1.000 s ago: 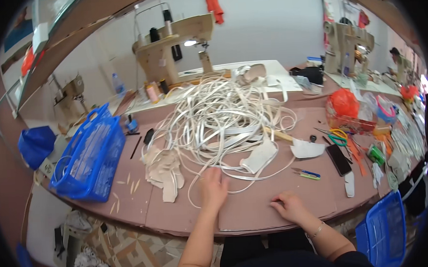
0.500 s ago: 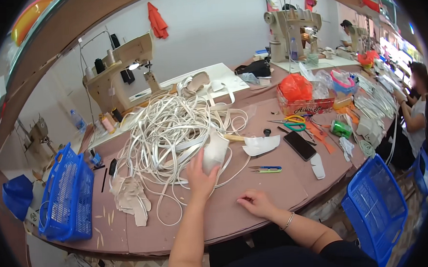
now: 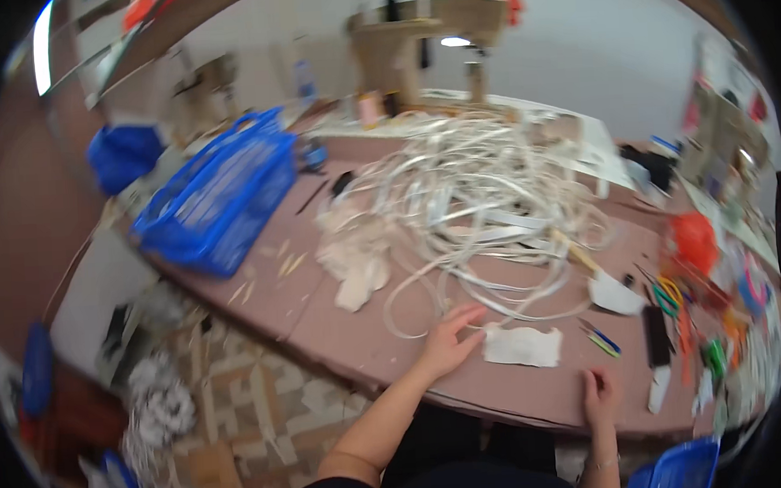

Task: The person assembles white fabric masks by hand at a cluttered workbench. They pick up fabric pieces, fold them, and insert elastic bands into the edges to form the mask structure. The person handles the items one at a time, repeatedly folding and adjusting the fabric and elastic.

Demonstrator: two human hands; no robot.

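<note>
My left hand (image 3: 448, 340) lies flat on the brown table (image 3: 342, 335), fingers spread, its fingertips at the left edge of a white cloth piece (image 3: 523, 346). My right hand (image 3: 599, 395) rests near the table's front edge, fingers curled, with nothing visible in it. Beyond both hands spreads a big tangle of white strapping (image 3: 476, 195). A small heap of beige cloth pieces (image 3: 356, 263) sits to the left of the tangle. The picture is blurred by motion.
A blue plastic basket (image 3: 220, 200) stands at the table's left end. A sewing machine (image 3: 411, 48) is at the back. Scissors, pens and coloured clutter (image 3: 685, 308) crowd the right side. Another blue crate (image 3: 681, 472) is on the floor at lower right.
The view has swung left. My left hand has set the white cloth piece down on the table and now lies flat beside it. My right hand stays near the front edge.
</note>
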